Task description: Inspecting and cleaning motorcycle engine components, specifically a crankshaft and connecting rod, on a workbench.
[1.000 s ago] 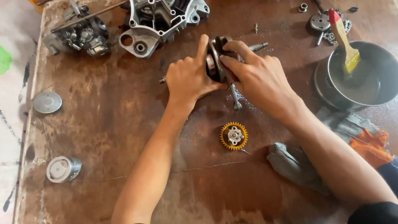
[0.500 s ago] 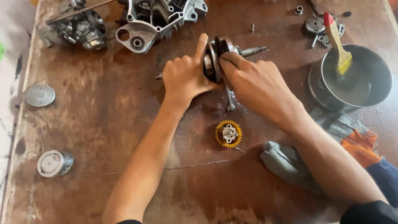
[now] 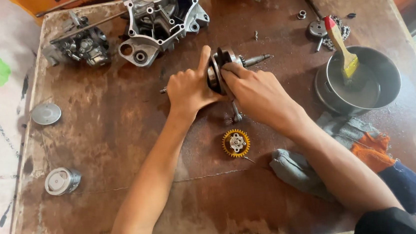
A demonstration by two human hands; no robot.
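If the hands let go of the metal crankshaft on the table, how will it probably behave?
The crankshaft looks like solid steel, so it is probably heavy for its size and rigid. It lies on its side with round discs and a thin shaft, so it may roll. The left hand and right hand both steady it.

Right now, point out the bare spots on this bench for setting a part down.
Free: the wide patch between the round cap, the piston and the left hand; also the near strip below the yellow gear. Crowded: the far edge by the engine case and around the pan.
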